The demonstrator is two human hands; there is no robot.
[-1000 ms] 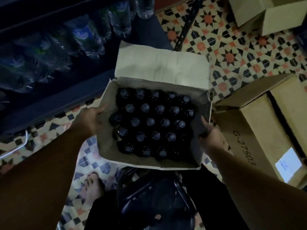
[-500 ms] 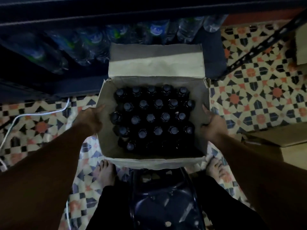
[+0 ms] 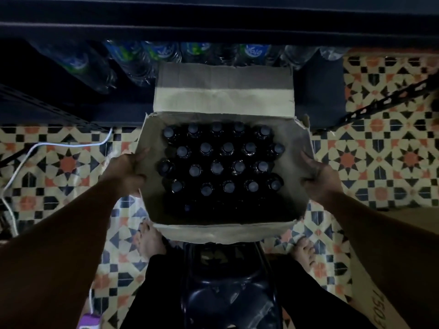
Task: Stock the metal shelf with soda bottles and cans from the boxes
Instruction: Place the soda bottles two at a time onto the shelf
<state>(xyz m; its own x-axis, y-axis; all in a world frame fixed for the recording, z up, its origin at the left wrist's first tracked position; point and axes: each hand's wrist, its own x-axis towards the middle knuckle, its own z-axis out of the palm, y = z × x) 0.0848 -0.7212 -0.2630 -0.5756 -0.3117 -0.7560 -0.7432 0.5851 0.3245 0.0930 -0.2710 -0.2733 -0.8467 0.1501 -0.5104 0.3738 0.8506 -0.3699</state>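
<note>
An open cardboard box (image 3: 223, 96) sits right in front of me, its far flap folded up against the dark metal shelf (image 3: 213, 27). Several dark soda bottles (image 3: 216, 167) with grey caps stand packed upright inside it. My left hand (image 3: 124, 170) grips the box's left wall, thumb over the rim. My right hand (image 3: 319, 179) grips the right wall the same way. Clear water bottles (image 3: 164, 53) with blue labels lie on the shelf's lower level behind the box.
Patterned floor tiles (image 3: 380, 162) spread on both sides. A white cable (image 3: 47, 148) runs across the floor at left. Another cardboard box (image 3: 370, 305) stands at lower right. A dark plastic stool (image 3: 228, 293) sits under me, my bare feet beside it.
The view has swung from the right to face the shelf squarely. The box has moved with my hands and now sits centred before the shelf; the boxes at right have left the view.
</note>
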